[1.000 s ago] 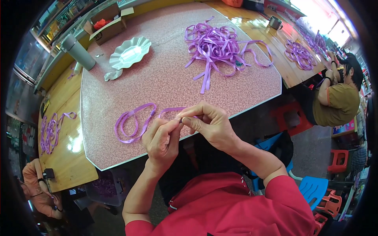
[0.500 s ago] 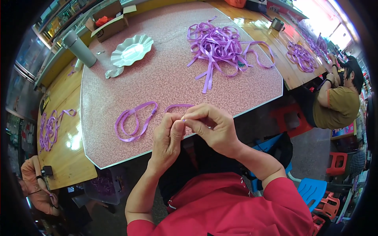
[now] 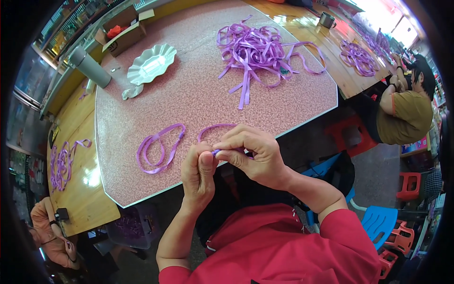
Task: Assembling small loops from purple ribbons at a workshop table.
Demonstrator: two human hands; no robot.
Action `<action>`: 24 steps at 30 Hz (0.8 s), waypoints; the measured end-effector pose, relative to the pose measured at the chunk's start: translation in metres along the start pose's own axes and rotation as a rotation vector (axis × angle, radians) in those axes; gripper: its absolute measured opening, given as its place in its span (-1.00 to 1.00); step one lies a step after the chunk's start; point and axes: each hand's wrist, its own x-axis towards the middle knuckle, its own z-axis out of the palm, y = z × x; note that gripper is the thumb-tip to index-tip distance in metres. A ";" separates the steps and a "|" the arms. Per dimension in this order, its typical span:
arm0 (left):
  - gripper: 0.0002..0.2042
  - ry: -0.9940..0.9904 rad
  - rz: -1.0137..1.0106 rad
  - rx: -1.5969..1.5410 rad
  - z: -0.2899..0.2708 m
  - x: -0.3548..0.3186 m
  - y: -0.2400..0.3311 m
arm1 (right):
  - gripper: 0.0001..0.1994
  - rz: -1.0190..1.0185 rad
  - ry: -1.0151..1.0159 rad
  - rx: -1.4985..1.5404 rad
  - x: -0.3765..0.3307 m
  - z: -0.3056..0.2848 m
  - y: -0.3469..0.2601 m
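My left hand (image 3: 199, 171) and my right hand (image 3: 251, 154) meet above the near edge of the pink speckled table (image 3: 142, 111). Both are closed, pinching a purple ribbon (image 3: 216, 152) between thumbs and fingers. A loop of that ribbon arcs up behind the hands onto the table. The fingers hide most of what lies between them. Left of my hands lies a looped purple ribbon (image 3: 177, 147) with a small darker purple piece on its right side. A big tangled heap of purple ribbons (image 3: 253, 49) rests at the far side.
A pale scalloped dish (image 3: 151, 64), a grey-green flask (image 3: 90, 67) and a cardboard box (image 3: 124, 40) stand at the back left. More ribbons (image 3: 61, 165) lie on the left wooden table. A metal mug (image 3: 327, 20) stands at the far right. Co-workers sit on both sides.
My fingers have shifted a little along the ribbon, and a bit of it now shows between the fingertips. My right hand's fingers are more curled. The whole view has tilted slightly.
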 end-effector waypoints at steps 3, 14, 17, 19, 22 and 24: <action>-0.75 0.021 0.088 0.100 0.006 0.002 -0.003 | -0.85 -0.109 0.044 0.014 -0.002 -0.001 0.002; -0.78 -0.032 0.143 0.073 0.000 0.005 0.002 | -0.85 -0.287 -0.091 -0.032 0.009 -0.015 0.001; -0.72 -0.044 0.193 0.159 0.006 0.008 0.005 | -0.86 -0.197 -0.085 0.047 0.007 -0.012 -0.001; -0.72 -0.031 0.182 0.146 0.006 0.005 0.001 | -0.86 -0.196 -0.070 0.049 0.006 -0.010 -0.001; -0.70 -0.035 0.139 0.120 0.003 0.005 0.002 | -0.86 -0.183 -0.043 0.059 0.003 -0.005 0.002; -0.69 -0.053 0.109 0.105 0.003 0.006 0.004 | -0.86 -0.170 -0.030 0.066 0.001 -0.002 0.001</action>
